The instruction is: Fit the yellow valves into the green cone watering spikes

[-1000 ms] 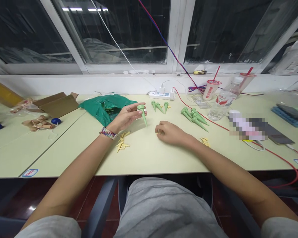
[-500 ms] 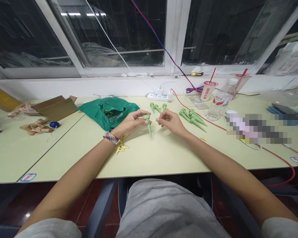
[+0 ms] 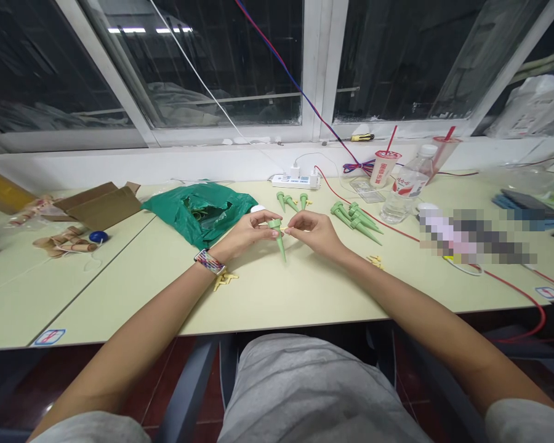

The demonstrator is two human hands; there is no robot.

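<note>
1. Green spike (image 3: 279,245) is in the left hand (image 3: 247,231). Thumb and forefinger pinch its wide head, with the tip pointing down toward 6 o'clock. Can't tell whether the tip touches the table (image 3: 281,295).
2. Right hand (image 3: 316,232) pinches a small yellow peg (image 3: 284,229) between thumb and forefinger. The peg end meets the side of the spike's head at 3 o'clock, and the other fingers are curled in.
3. Step in hand, my read: mating the peg to the spike head. Whether it's seated doesn't show. The next move calls for the peg lined up square to the head, a steady left pinch and a short straight push, with no side load on the slim tip.
4. Loose yellow pegs (image 3: 225,280) lie at 7 o'clock, just beside the left wrist and its woven wristband (image 3: 209,262). A smaller lot of pegs (image 3: 375,261) is at 4 o'clock, near the right forearm.
5. Three more spikes (image 3: 290,200) lie at 12 o'clock. A bigger spike pile (image 3: 357,216) is at 2 o'clock.
6. Green plastic bag (image 3: 198,209) sits open at 10 o'clock. An open cardboard box (image 3: 101,200) is farther out at 9.
7. At the far edge a power strip (image 3: 293,181) sits at 12. A red cable (image 3: 512,283) runs out toward 4. A straw cup (image 3: 384,167) and a water bottle (image 3: 404,191) stand beyond the pile at 2.
</note>
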